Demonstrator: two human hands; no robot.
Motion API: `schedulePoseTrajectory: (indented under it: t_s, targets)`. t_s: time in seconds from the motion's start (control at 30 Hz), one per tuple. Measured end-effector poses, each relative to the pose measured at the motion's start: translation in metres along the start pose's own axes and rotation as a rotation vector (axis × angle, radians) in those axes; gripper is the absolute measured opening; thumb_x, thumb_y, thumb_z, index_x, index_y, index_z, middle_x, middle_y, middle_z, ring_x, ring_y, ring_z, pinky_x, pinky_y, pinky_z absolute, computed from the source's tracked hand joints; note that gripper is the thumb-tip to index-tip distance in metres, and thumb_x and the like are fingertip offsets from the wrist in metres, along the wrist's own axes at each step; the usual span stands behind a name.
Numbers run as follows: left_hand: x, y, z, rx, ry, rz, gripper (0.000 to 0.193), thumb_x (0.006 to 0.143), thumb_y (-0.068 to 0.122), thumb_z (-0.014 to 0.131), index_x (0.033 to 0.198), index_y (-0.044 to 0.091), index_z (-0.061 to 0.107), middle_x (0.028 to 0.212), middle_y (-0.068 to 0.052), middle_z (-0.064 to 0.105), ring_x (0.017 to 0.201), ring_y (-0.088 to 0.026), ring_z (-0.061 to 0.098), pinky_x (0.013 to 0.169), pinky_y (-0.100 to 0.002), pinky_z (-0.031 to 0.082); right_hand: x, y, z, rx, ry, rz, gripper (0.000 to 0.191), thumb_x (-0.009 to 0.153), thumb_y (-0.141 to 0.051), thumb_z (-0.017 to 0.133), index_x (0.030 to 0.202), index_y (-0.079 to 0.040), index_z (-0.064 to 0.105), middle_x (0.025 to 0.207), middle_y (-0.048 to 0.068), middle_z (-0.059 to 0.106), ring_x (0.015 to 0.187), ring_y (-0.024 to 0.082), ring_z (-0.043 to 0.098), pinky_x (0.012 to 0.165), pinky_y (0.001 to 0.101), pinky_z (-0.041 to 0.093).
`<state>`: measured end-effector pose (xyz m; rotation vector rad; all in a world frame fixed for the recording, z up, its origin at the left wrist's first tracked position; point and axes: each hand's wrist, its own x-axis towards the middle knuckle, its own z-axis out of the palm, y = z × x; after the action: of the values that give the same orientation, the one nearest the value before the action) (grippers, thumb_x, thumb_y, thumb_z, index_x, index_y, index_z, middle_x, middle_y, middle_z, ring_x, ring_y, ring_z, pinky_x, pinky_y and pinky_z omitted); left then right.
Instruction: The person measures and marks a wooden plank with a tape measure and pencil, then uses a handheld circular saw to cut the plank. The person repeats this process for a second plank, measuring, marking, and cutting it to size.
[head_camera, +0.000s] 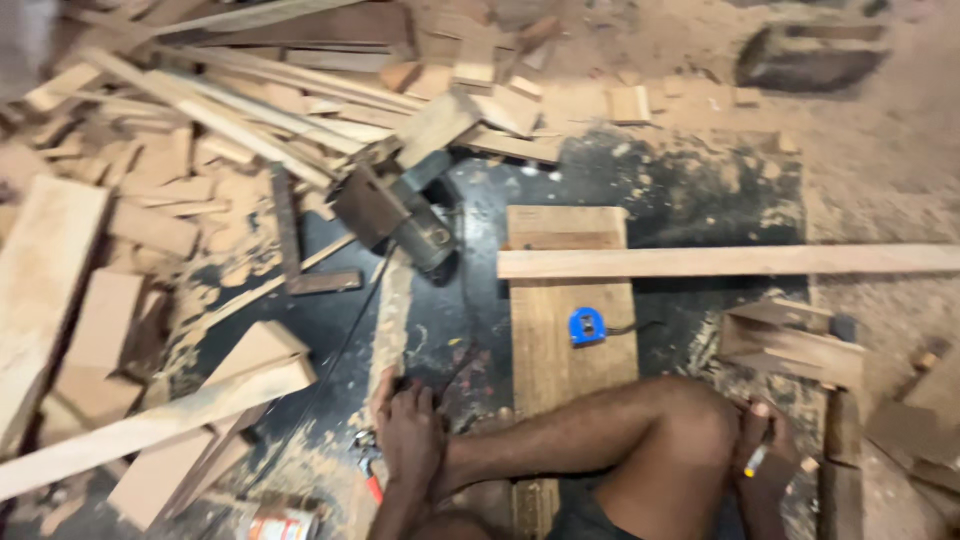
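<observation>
Fingers of right hand (765, 450) grasp a pencil (757, 460); left hand (410, 430) rests released beside a tin (283, 523).

Left hand (410, 435) at seven o'clock presses flat, fingers spread; right hand (765, 450) at four o'clock curls closed beside a raised knee.

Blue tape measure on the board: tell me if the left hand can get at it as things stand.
Probably yes. The tape measure lies uncovered on the board, and the left hand rests on the floor just beside that board, with nothing between them. The raised knee sits nearer the right hand.
</observation>
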<state>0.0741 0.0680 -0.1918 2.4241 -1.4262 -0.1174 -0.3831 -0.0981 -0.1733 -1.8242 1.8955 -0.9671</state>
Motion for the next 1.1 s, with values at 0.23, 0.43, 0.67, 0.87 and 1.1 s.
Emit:
schedulePoseTrajectory:
  t_s: [0.23, 0.43, 0.67, 0.87, 1.1]
  targets:
    - [0.002, 0.000, -0.047, -0.046, 0.185, -0.013, 0.046, 0.085, 0.012, 0.062, 0.131, 0.004, 0.061, 0.136, -0.015, 0.060, 0.124, -0.032, 0.057, 0.095, -0.046, 0.043, -0.017, 0.005, 0.001, 0.109, 0.019, -0.075, 0.035, 0.123, -0.028, 0.054, 0.118, 0.003, 0.068, 0.102, 0.019, 0.073, 0.094, 0.024, 0.071, 0.089, 0.0336, 0.054]
    - [0.131, -0.008, -0.079, 0.459, 0.134, -0.133, 0.054, 0.095, 0.011, 0.058, 0.145, -0.007, 0.050, 0.143, -0.020, 0.057, 0.126, -0.031, 0.057, 0.091, -0.041, 0.045, -0.013, 0.001, -0.004, 0.110, 0.069, -0.066, 0.037, 0.122, -0.028, 0.058, 0.118, 0.007, 0.069, 0.101, 0.019, 0.072, 0.093, 0.023, 0.070, 0.089, 0.0325, 0.055]
    - [0.230, -0.048, -0.097, 0.684, -0.179, -0.239, 0.038, 0.098, 0.029, 0.052, 0.124, 0.005, 0.067, 0.127, -0.015, 0.062, 0.122, -0.034, 0.054, 0.099, -0.050, 0.041, 0.000, -0.027, 0.003, 0.328, 0.083, 0.010, 0.039, 0.119, -0.030, 0.055, 0.120, 0.009, 0.058, 0.108, 0.018, 0.071, 0.099, 0.021, 0.070, 0.094, 0.0307, 0.056]
    - [0.232, -0.077, -0.072, 0.774, -0.078, -0.057, 0.032, 0.098, 0.021, 0.056, 0.121, 0.005, 0.069, 0.116, -0.014, 0.066, 0.110, -0.031, 0.061, 0.097, -0.045, 0.044, 0.003, -0.089, -0.002, 0.172, 0.126, -0.086, 0.030, 0.120, -0.024, 0.058, 0.124, 0.005, 0.064, 0.113, 0.016, 0.072, 0.105, 0.021, 0.071, 0.102, 0.0348, 0.056]
    - [0.173, -0.027, -0.110, 0.347, 0.131, 0.068, 0.052, 0.087, 0.005, 0.058, 0.136, -0.012, 0.054, 0.111, -0.021, 0.062, 0.099, -0.035, 0.060, 0.084, -0.046, 0.049, 0.024, -0.172, 0.022, 0.230, -0.016, -0.261, 0.028, 0.109, -0.022, 0.059, 0.127, -0.002, 0.066, 0.119, 0.012, 0.074, 0.112, 0.020, 0.071, 0.104, 0.0325, 0.056]
